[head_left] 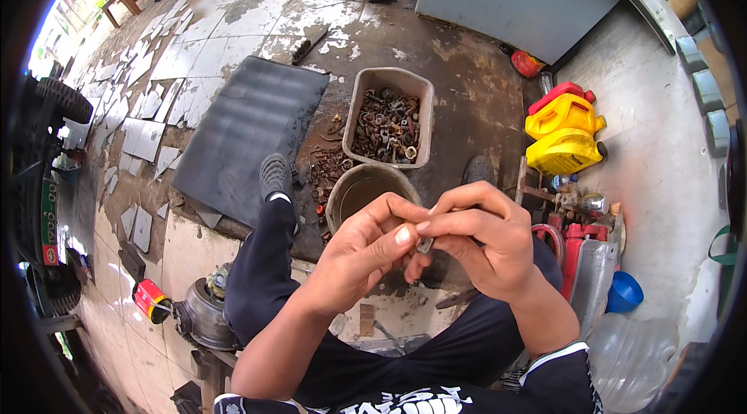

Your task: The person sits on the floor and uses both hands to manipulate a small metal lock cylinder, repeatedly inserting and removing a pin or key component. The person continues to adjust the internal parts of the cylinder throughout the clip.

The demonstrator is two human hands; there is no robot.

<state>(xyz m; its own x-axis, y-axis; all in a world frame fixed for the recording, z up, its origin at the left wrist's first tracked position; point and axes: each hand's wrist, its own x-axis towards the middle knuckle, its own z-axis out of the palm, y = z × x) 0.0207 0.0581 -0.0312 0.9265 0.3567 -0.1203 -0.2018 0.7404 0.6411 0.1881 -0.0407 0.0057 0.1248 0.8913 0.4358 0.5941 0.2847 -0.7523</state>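
Observation:
In front of my lap both hands meet over one small metal part (424,244), greyish and mostly covered by fingers; its kind does not show. My left hand (366,247) pinches it between thumb and fingers. From the other side my right hand (486,239) closes its thumb and fingertips on the same piece. Behind the hands stands a round tub (337,200) with murky brown liquid, its near side partly hidden. Farther off, a rectangular grey bin (427,114) is heaped with rusty bolts and small metal parts (385,124).
Loose rusty hardware (327,169) lies beside the bin, next to a black rubber mat (249,130). At the right wall are yellow jugs (562,151), a blue funnel (624,292) and a red jack (574,250). A round metal housing (206,317) stands by my left leg; broken tiles (144,139) litter the left floor.

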